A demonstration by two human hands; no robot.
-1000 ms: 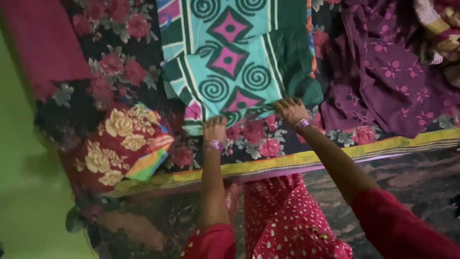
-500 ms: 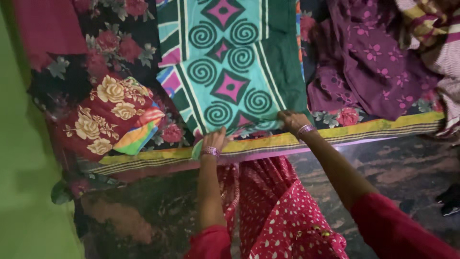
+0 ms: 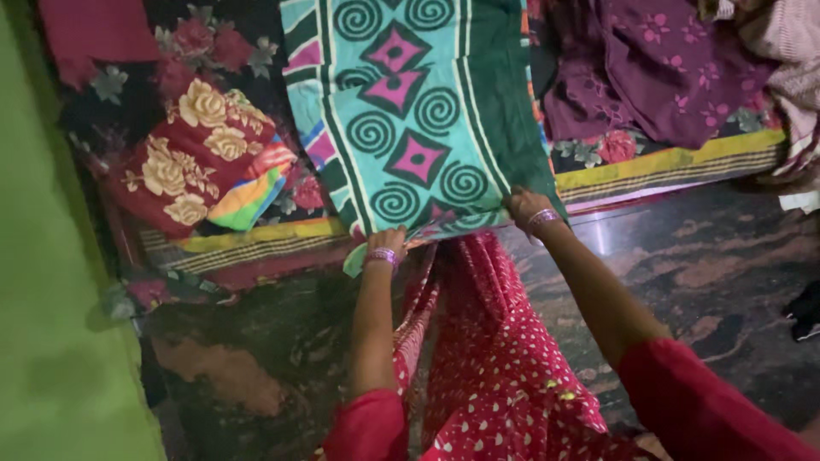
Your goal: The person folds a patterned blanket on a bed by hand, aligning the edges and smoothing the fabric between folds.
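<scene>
A teal and green patterned cloth (image 3: 410, 111) with spirals and pink diamonds lies spread over a bed covered by a dark floral sheet (image 3: 256, 248). My left hand (image 3: 386, 242) grips the cloth's near left corner at the bed's edge. The near right corner is held by my right hand (image 3: 527, 207). Both wrists wear bangles, and the near hem hangs a little over the bed's edge between my hands.
A red pillow (image 3: 192, 166) with cream flowers lies left of the cloth. A purple floral cloth (image 3: 658, 72) is bunched at the right. A green wall (image 3: 51, 341) runs along the left. Dark marbled floor (image 3: 726, 273) lies below, with my red dotted garment (image 3: 495, 358) in front.
Both hands have drawn the patterned cloth's near edge toward me, from on the bed to its front edge. The view has shifted so the bed sits higher in frame.
</scene>
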